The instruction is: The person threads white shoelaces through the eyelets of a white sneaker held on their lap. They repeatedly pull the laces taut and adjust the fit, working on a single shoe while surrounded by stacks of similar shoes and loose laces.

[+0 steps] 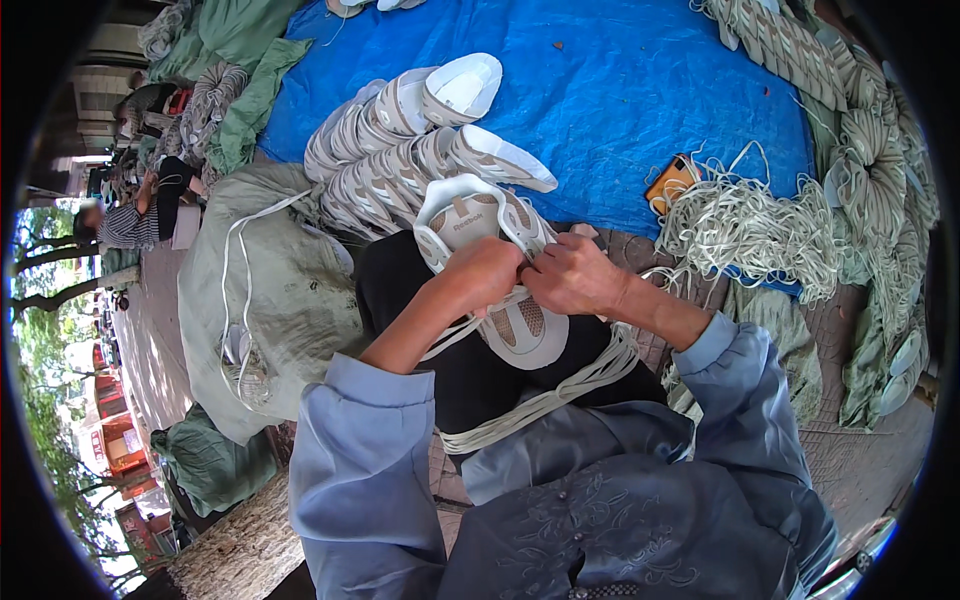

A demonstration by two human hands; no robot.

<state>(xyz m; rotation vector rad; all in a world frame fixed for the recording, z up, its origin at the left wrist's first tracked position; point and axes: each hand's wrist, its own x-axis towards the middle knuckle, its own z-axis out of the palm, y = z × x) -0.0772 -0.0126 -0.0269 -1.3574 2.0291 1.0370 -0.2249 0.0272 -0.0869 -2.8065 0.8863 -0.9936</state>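
A white and beige shoe upper (463, 221) rests on my lap, its toe (525, 343) toward me and its tongue away. Over its middle, at the lacing, my left hand (483, 272) is closed with its fingers pinched together. My right hand (577, 275) pinches close beside it, the fingertips of both nearly meeting. A pale shoelace (462, 332) comes out from beneath my hands; their fingers hide the eyelets and the exact grip. Across my thighs lies a bundle of long pale laces (545, 400).
Rows of nested shoe uppers (385, 170) lie on a blue tarp (600, 90) ahead. To the right are a tangled lace heap (750, 235), an orange-brown box (672, 182) and more stacked uppers (868, 160). A pale sack (290, 290) stands left; a person (135, 222) sits farther off.
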